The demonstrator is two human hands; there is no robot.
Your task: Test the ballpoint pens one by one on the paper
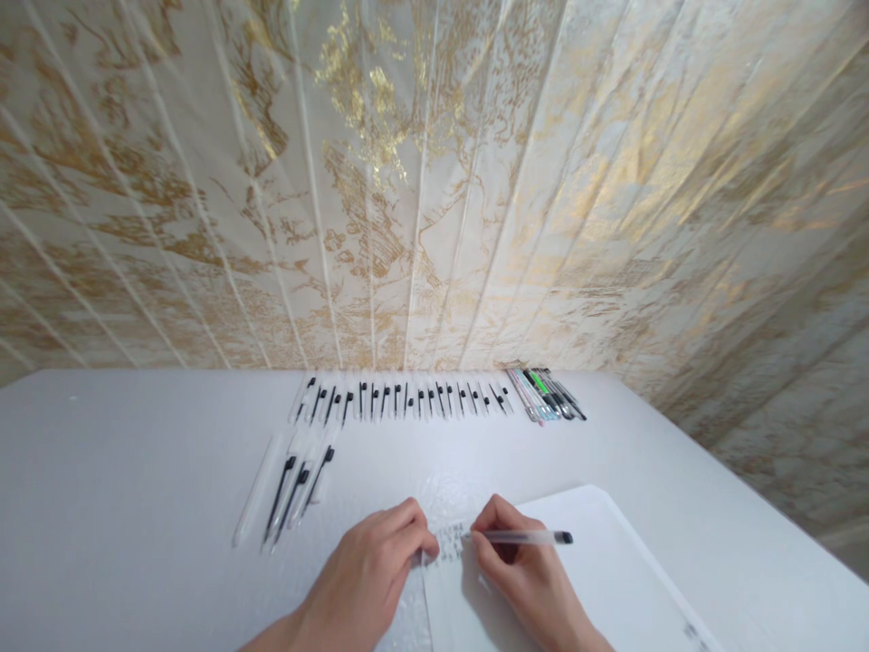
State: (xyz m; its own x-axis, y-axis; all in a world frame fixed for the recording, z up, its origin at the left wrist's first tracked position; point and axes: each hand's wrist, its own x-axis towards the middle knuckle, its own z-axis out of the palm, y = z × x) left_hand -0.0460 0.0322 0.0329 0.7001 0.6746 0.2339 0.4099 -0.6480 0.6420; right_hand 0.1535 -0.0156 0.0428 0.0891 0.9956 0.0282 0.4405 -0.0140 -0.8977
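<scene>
A white sheet of paper (pixel 452 602) with dark handwriting near its top lies before me. My right hand (pixel 526 570) is closed around a clear pen (pixel 536 537) with a black end, its tip side by the written characters. At the paper's upper left edge rests my left hand (pixel 370 566), its fingers curled and the fingertips at the edge; whether they pinch anything is hidden. Under and beyond the right hand lies a larger white sheet or board (pixel 604 534), with small dark marks near its lower right.
A row of clear pens with black caps (pixel 397 400) runs along the back of the white table (pixel 136 507). Coloured and dark pens (pixel 547 394) lie bunched at its right end. Several more pens (pixel 295 493) lie left of centre. Behind hangs a gold-patterned curtain (pixel 367 181).
</scene>
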